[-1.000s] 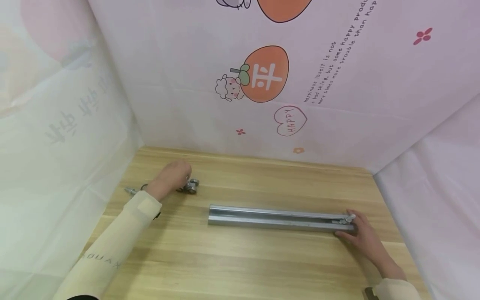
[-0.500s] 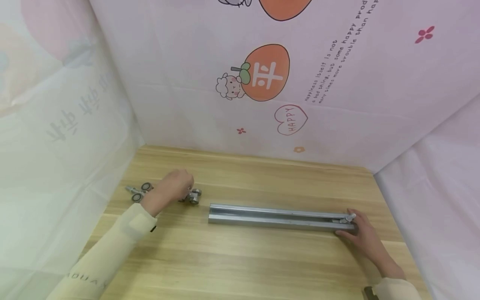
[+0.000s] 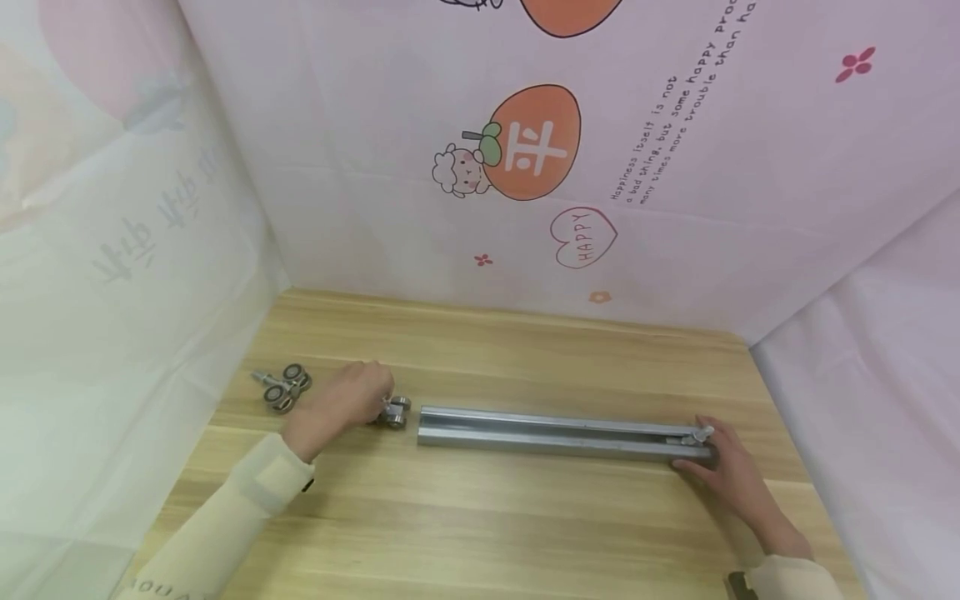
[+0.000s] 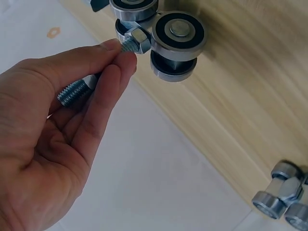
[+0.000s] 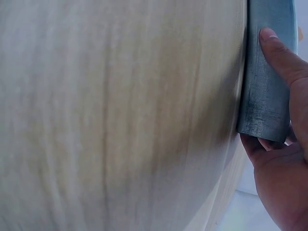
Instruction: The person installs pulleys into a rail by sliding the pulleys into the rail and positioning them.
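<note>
Left hand (image 3: pixel 348 402) pinches a silver, 4-wheeled metal roller (image 3: pixel 394 412); right hand (image 3: pixel 731 477) grips a long grey metal channel (image 3: pixel 551 445). Aligning them seems the step; next calls for level entry.

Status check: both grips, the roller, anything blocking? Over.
Left grip pinches roller trolley by its bolt. Right grip holds rail at its right end. Trolley just short of rail's left end, not inserted. No obstruction seen between them.
</note>
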Demonstrator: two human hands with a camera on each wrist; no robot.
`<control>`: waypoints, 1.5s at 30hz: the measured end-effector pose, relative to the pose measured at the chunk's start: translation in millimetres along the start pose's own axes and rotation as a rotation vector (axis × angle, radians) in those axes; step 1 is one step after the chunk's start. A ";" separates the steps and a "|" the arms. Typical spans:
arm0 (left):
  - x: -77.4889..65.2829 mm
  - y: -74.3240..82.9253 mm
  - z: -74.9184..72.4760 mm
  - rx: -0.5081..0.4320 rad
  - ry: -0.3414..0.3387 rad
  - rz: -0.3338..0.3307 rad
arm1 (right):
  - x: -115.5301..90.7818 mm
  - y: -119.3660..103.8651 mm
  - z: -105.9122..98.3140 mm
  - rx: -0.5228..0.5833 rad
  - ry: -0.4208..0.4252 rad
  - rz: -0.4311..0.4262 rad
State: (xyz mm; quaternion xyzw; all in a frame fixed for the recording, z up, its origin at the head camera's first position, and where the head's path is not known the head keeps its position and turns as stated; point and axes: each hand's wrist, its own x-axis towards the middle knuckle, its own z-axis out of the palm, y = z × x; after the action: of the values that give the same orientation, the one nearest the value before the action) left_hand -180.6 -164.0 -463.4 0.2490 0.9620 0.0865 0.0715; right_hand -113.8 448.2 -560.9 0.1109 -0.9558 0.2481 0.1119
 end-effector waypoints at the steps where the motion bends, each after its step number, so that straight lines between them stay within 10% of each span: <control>1: -0.4 1.1 1.3 0.009 0.003 0.010 | -0.2 -0.1 -0.2 -0.001 0.000 0.001; 45: 8.2 40.4 20.4 0.055 0.084 0.126 | -2.1 2.5 1.7 0.014 0.022 0.007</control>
State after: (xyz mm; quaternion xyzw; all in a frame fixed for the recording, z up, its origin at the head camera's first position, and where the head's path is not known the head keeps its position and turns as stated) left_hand -165.1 -122.5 -476.0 0.3071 0.9486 0.0746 0.0188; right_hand -112.8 449.8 -564.0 0.1055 -0.9532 0.2563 0.1208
